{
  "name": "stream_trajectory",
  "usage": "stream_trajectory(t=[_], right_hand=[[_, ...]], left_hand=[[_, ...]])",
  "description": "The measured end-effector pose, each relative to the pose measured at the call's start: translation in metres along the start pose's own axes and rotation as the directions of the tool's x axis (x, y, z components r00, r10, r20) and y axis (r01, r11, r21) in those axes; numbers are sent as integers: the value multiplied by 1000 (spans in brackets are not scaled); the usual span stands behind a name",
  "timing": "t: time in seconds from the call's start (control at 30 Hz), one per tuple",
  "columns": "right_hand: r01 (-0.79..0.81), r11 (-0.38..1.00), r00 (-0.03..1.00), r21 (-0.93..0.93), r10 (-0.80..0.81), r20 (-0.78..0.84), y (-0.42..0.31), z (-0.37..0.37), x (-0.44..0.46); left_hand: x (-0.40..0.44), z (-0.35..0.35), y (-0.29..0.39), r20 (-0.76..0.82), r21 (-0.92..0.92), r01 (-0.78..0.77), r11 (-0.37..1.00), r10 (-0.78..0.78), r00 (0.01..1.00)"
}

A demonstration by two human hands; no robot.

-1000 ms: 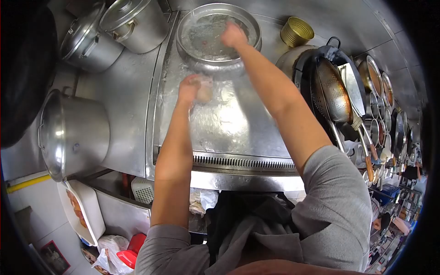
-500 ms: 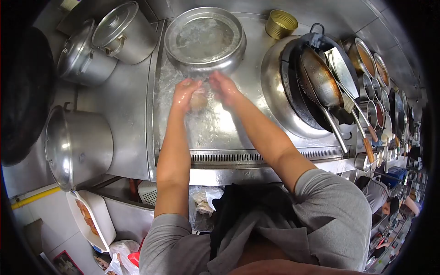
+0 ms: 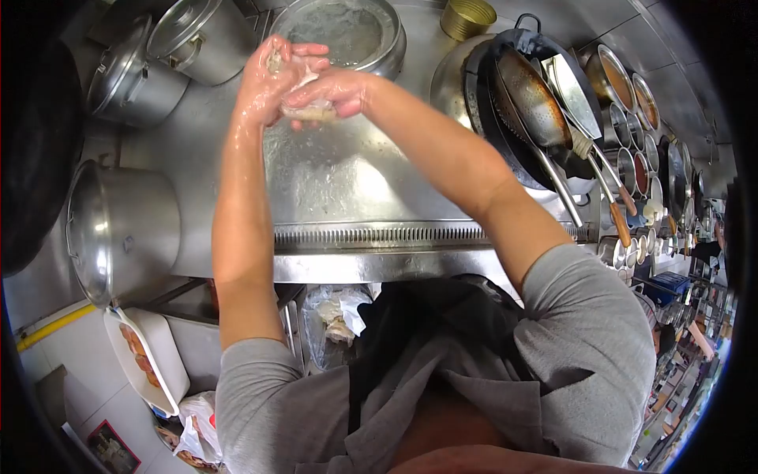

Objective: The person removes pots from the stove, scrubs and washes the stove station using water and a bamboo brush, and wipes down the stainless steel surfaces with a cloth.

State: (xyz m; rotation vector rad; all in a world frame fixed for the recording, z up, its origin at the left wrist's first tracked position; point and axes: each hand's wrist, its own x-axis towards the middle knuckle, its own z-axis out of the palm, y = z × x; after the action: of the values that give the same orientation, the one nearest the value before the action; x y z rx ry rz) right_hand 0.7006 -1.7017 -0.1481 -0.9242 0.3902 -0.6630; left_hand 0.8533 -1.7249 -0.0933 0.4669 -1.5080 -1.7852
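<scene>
My left hand (image 3: 264, 83) is raised above the steel counter with its fingers partly spread, wet and shiny. Across its palm lies my right hand (image 3: 339, 88), fingers curled inward. Between the two hands is a pale, wet, soft-looking piece (image 3: 317, 115), partly covered by the fingers; its kind I cannot make out. Just behind the hands stands a round steel pot (image 3: 395, 57) holding cloudy water.
A wok (image 3: 474, 87) with a strainer (image 3: 537, 107) and long-handled tools sits at the right. A gold tin (image 3: 467, 19) stands behind it. Lidded steel pots (image 3: 130, 233) line the left. A white tub (image 3: 170, 355) with food stands lower left; a slotted vent (image 3: 379, 235) runs along the counter's front.
Both hands have moved up-left from in front of the pot and come together around the pale piece, which was near the left hand. The view has shifted slightly.
</scene>
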Motion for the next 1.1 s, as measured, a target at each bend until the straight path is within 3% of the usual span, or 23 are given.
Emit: stream_trajectory(t=[0.03,0.07,0.1,0.17,0.2,0.3,0.33,0.37,0.43,0.47,0.5,0.53,0.57,0.63,0.7,0.8,0.9,0.93,0.97,1.0,1.03,1.07,1.1], right_hand=[[-65,990,998,-129,62,-28,-2,2,1],[-62,971,987,-232,26,-157,2,6,1],[-67,973,986,-219,32,-162,1,6,0],[-434,808,867,-399,254,-429,1,-6,-1],[-236,901,920,-363,87,-383,18,-2,-3],[-244,822,896,-514,-12,-444,73,-49,6],[-391,695,874,-603,76,-479,75,-49,-2],[-397,699,870,-595,80,-486,91,-56,-5],[-198,372,899,-907,-299,-319,146,-77,-11],[-257,295,897,-920,-281,-341,169,-82,-17],[-314,214,892,-925,-268,-365,184,-81,-24],[-510,272,810,-816,-166,-562,185,-62,-37],[-682,308,683,-663,-54,-728,188,-36,-54],[-709,283,618,-646,-194,-762,246,-24,-84],[-804,264,568,-533,75,-820,227,12,-112],[-793,214,596,-571,76,-799,236,33,-150],[-820,231,540,-523,10,-842,220,63,-190],[-778,326,558,-537,-33,-829,214,73,-207],[-731,417,562,-541,-83,-823,210,80,-229],[-580,524,682,-623,-106,-724,213,74,-250],[-488,647,693,-586,-121,-711,207,82,-281],[-384,753,704,-535,-136,-697,201,90,-313],[-313,870,639,-380,-103,-762,181,124,-349]], left_hand=[[-1,1,2,-4,-4,9,1000,-9,1000],[1,0,0,-28,131,22,991,-19,999],[4,-1,-5,-50,263,38,964,-26,998],[8,-10,-40,-67,279,-20,960,41,997],[10,-13,-58,-132,331,-10,944,56,990],[-1,-6,-101,-274,335,57,940,40,961],[-3,-7,-125,-353,352,77,933,56,934],[-7,-8,-150,-429,366,100,925,72,900],[-16,-13,-205,-504,381,186,906,35,863],[-21,-14,-228,-577,396,265,879,14,817],[-31,-5,-242,-611,545,299,783,127,781],[-43,7,-256,-617,672,336,660,248,747],[-61,11,-284,-653,638,404,655,183,735],[-88,32,-320,-678,638,515,573,101,728],[-114,56,-328,-644,690,575,439,10,765],[-135,61,-370,-422,895,436,91,-137,896],[-149,90,-390,-337,897,245,367,213,917],[-146,119,-358,-375,779,224,585,150,915],[-148,156,-310,-390,535,283,796,-64,919],[-150,190,-263,-325,306,353,884,-251,912],[-156,223,-219,-224,182,410,894,-368,902],[-167,242,-205,-142,184,354,917,-332,933],[-176,267,-184,-65,175,305,936,-298,952]])
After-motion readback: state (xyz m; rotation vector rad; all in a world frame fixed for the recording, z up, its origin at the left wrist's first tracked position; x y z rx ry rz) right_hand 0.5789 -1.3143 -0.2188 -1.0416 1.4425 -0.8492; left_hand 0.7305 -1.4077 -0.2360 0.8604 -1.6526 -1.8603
